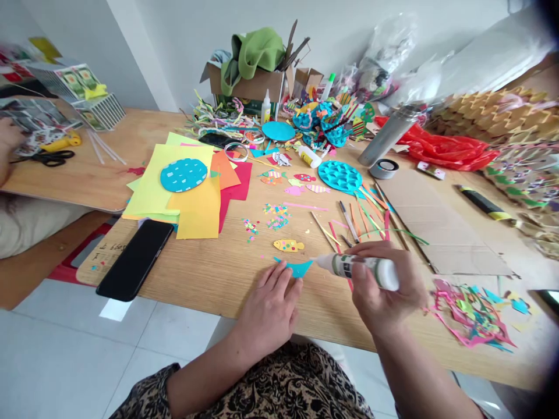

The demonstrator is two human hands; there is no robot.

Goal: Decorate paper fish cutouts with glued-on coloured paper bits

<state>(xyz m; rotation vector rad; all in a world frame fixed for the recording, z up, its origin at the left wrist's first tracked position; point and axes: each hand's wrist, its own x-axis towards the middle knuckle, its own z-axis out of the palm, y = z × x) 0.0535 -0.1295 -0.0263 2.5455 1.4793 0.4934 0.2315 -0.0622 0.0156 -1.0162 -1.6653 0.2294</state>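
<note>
My right hand [388,288] is wrapped round a white glue bottle [362,269], tilted so its nozzle points left. The nozzle tip meets the right end of a small blue paper piece [299,269] on the table. With fingers stretched out, my left hand [273,302] lies flat and its fingertips press on that blue piece. Just beyond sits a yellow paper fish [288,245] with coloured dots. Several small paper fish [294,189] lie farther back, near a blue paper disc [339,176]. Confetti bits [276,215] are scattered between them.
Coloured paper sheets [198,203] and a black phone [135,259] lie on the left. Paper strips [362,215], a cardboard sheet [445,227] and a scrap pile [474,314] are on the right. A metal flask [386,137] stands behind. Another person's arm [48,250] is at far left.
</note>
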